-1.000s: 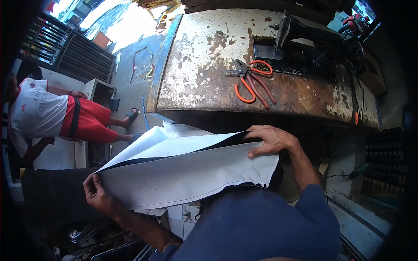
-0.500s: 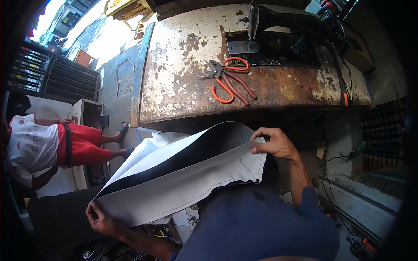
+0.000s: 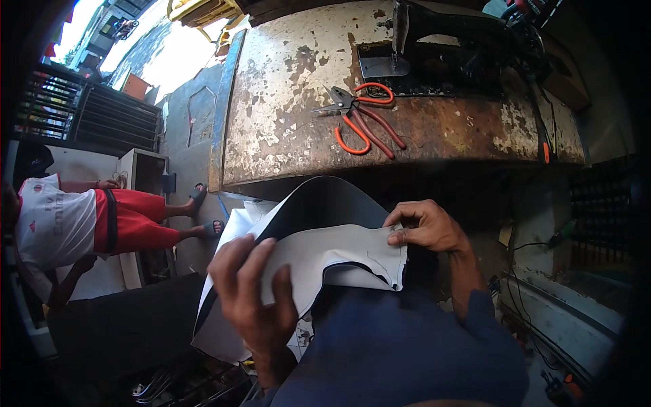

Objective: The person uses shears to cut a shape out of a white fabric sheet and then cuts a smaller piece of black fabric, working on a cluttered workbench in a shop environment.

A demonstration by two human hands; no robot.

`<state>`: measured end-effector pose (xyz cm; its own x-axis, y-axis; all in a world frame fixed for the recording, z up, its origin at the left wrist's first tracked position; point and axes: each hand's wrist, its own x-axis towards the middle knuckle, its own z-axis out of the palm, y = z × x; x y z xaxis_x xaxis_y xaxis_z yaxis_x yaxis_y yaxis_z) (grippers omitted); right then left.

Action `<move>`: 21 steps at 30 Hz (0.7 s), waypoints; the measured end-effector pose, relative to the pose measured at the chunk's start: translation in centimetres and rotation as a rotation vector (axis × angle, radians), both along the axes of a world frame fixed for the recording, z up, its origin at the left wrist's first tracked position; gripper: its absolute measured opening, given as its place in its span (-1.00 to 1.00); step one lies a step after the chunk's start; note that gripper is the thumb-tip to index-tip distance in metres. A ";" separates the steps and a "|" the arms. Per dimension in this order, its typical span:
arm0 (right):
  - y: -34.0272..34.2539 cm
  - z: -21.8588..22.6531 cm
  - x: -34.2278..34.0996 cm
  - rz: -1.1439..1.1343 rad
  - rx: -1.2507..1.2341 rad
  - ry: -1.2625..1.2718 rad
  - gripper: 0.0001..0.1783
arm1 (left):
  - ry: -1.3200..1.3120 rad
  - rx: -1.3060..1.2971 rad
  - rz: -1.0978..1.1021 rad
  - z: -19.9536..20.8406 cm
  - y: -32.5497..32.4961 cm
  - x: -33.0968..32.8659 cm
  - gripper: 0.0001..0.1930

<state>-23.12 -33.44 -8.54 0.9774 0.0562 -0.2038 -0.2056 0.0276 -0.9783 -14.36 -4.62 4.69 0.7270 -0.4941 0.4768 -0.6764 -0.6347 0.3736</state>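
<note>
A large piece of white sheet material (image 3: 319, 245), perhaps vinyl, with a dark reverse side and a stitched edge, lies across my lap. It is folded, and its dark inner face bulges open toward the table. My right hand (image 3: 434, 232) pinches the upper right corner between thumb and fingers. Over the left part of the sheet, my left hand (image 3: 254, 295) is raised with fingers spread, slightly blurred; whether its fingertips touch the sheet I cannot tell. The sheet's lower edge near my right hand curls up, with a thin line marked close by.
Ahead stands a worn table (image 3: 271, 146) with a black sewing machine (image 3: 461, 34). Orange-handled scissors (image 3: 352, 139) and pliers with dark red handles (image 3: 380, 129) lie crossed on it. At left is a person in red shorts (image 3: 139, 217). Cables (image 3: 512, 292) hang at right.
My left hand has let go of the sheet's far left corner and moved right, opening above the sheet. The sheet has slackened and buckled; my right hand keeps its hold.
</note>
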 end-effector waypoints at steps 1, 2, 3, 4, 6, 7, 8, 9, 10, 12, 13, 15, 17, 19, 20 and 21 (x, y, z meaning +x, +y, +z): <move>0.2 0.9 0.4 0.049 -0.102 -0.077 -0.69 | 0.126 0.076 -0.285 -0.6 -2.6 0.9 -0.51; 0.2 1.6 0.7 0.100 -0.196 -0.155 -0.69 | 0.270 0.160 -0.508 -1.4 -5.0 1.9 -0.39; 0.6 1.1 0.4 0.039 -0.141 -0.244 -0.69 | 0.323 0.244 -0.708 -2.9 -6.9 3.4 -0.27; 0.8 1.6 0.6 0.045 -0.199 -0.250 -0.70 | 0.361 0.242 -0.818 -5.2 -7.6 4.5 -0.23; 0.8 2.0 0.5 0.010 -0.317 -0.240 -0.71 | 0.564 0.454 -0.814 -6.3 -8.6 6.1 -0.33; 0.9 1.8 0.5 -0.050 -0.350 -0.224 -0.74 | 0.562 0.450 -0.771 -6.6 -8.5 6.3 -0.38; 1.1 1.5 0.3 -0.127 -0.312 -0.183 -0.75 | 0.562 0.449 -0.733 -6.8 -8.2 6.4 -0.42; 1.3 1.2 0.2 -0.200 -0.272 -0.144 -0.77 | 0.562 0.448 -0.692 -7.0 -7.8 6.4 -0.47; 1.5 0.9 0.2 -0.269 -0.232 -0.104 -0.78 | 0.590 0.409 -0.661 -7.3 -7.4 6.4 -0.51; 1.8 -0.3 0.3 -0.326 -0.226 -0.170 -0.82 | 0.636 0.322 -0.576 -7.8 -6.2 5.9 -0.58; 1.9 -0.6 0.4 -0.325 -0.227 -0.203 -0.82 | 0.551 0.237 -0.571 -8.5 -5.7 5.7 -0.62; 2.0 -0.7 0.8 -0.309 -0.248 -0.258 -0.83 | 0.547 0.174 -0.506 -9.3 -4.6 5.1 -0.65; 1.9 -0.4 1.3 -0.281 -0.284 -0.304 -0.83 | 0.520 0.086 -0.464 -10.1 -3.9 4.8 -0.67; 2.0 -0.6 1.7 -0.285 -0.282 -0.295 -0.84 | 0.471 -0.025 -0.448 -11.1 -3.5 4.4 -0.69; 2.0 -0.6 1.9 -0.289 -0.284 -0.295 -0.84 | 0.447 -0.026 -0.447 -11.4 -3.5 4.2 -0.69; 1.9 -0.6 2.0 -0.281 -0.301 -0.300 -0.83 | 0.423 -0.027 -0.448 -11.7 -3.5 3.9 -0.69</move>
<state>-21.10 -31.54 -9.13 0.9643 -0.2354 0.1211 0.0601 -0.2507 -0.9662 -10.48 -8.15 -7.01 0.5805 -0.7870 0.2091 -0.6649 -0.3099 0.6796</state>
